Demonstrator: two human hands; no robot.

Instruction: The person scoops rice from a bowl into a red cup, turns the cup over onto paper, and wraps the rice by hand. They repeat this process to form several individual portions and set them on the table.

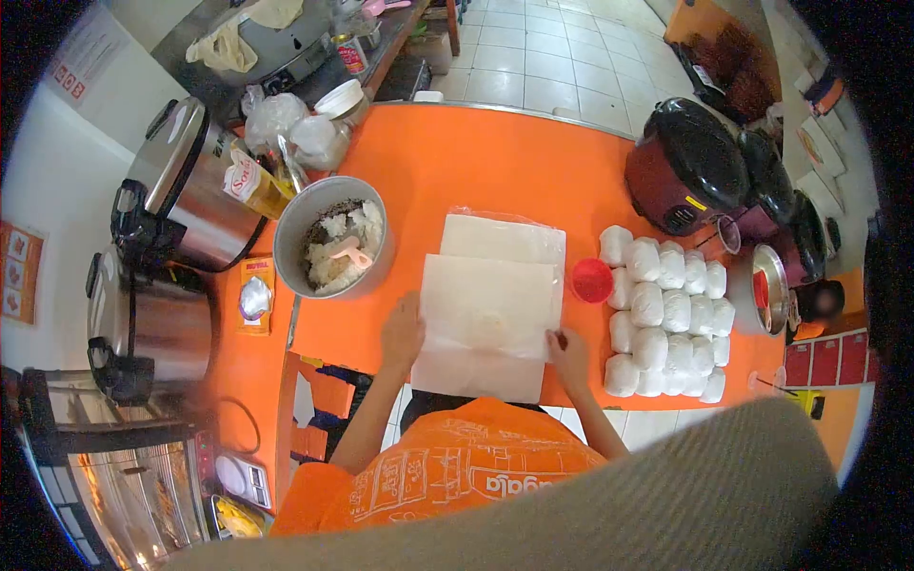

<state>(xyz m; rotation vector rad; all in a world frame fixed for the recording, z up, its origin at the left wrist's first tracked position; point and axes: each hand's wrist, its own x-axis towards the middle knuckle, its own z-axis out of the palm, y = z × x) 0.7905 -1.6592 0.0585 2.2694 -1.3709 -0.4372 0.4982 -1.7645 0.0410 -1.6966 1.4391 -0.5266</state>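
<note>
A stack of whitish wrapping paper point(509, 238) lies on the orange table in front of me, its front end over the table edge. A round, faint bump or stain shows in the middle of the top sheet. My left hand point(403, 335) is at the left edge of the paper, fingers closed against it. At the right edge, my right hand point(568, 360) pinches the paper between thumb and fingers. A red cup point(592, 281) stands right of the stack. To the left is a metal pot point(286, 252) of cooked rice with a pink rice paddle point(354, 253) in it.
Many white wrapped bundles point(676, 309) are stacked at the right, beside a metal bowl point(769, 285). Dark rice cookers point(681, 167) stand behind them. Large steel cookers point(162, 319), an oil pouch point(255, 186) and a kitchen scale point(243, 479) are at the left.
</note>
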